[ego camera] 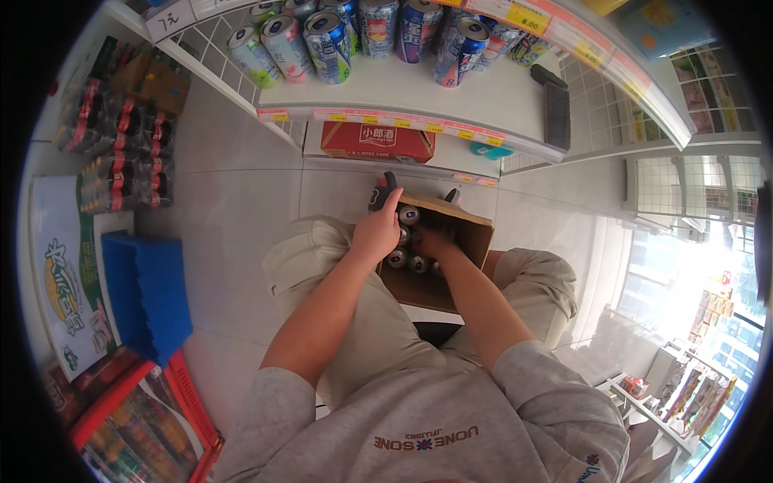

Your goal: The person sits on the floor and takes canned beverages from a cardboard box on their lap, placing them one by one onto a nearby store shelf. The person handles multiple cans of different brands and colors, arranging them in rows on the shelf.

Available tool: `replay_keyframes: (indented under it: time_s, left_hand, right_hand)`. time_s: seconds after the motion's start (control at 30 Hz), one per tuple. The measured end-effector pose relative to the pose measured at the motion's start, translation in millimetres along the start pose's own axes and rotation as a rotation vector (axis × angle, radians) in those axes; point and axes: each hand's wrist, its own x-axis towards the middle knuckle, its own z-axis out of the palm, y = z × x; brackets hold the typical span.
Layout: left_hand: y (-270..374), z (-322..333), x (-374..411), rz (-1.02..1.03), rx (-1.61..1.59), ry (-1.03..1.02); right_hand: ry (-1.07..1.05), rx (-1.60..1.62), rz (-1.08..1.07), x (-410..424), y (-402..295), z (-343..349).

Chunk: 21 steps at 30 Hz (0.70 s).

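A brown cardboard box (483,232) rests between my knees, its top open, with several drink cans (409,215) standing in its left part. My left hand (377,232) lies at the box's left edge, index finger extended along the rim; whether it grips the wall is unclear. Down inside the box is my right hand (436,241), beside the cans; its fingers are in shadow and I cannot tell if they hold one. Ahead, a white shelf (386,90) bears a row of upright printed cans (327,48), with one blue and pink can (462,53) towards the right.
A red carton (377,142) sits on the bottom shelf. A dark device (555,115) stands at the shelf's right end. To my left are shrink-wrapped bottle packs (124,127), a blue bin (148,290) and a red-framed case (181,386). Wire racks (688,187) stand to the right.
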Motion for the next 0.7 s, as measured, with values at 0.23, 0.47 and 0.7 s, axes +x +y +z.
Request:
replay_keyframes:
  time_s: [0.23,0.47,0.7]
  left_hand:
    - [0.0,-1.7,0.3,0.018,-0.038,0.004]
    - [-9.0,2.7,-1.6,-0.025,-0.04,-0.006]
    - [-2.8,1.0,3.2,0.005,-0.03,-0.005]
  right_hand:
    - [0.083,-0.086,-0.167,32.5,21.7,17.5]
    - [-0.077,-0.244,-0.184,-18.8,-13.2,-40.6]
    - [-0.139,-0.058,-0.202,-1.6,10.4,-26.9]
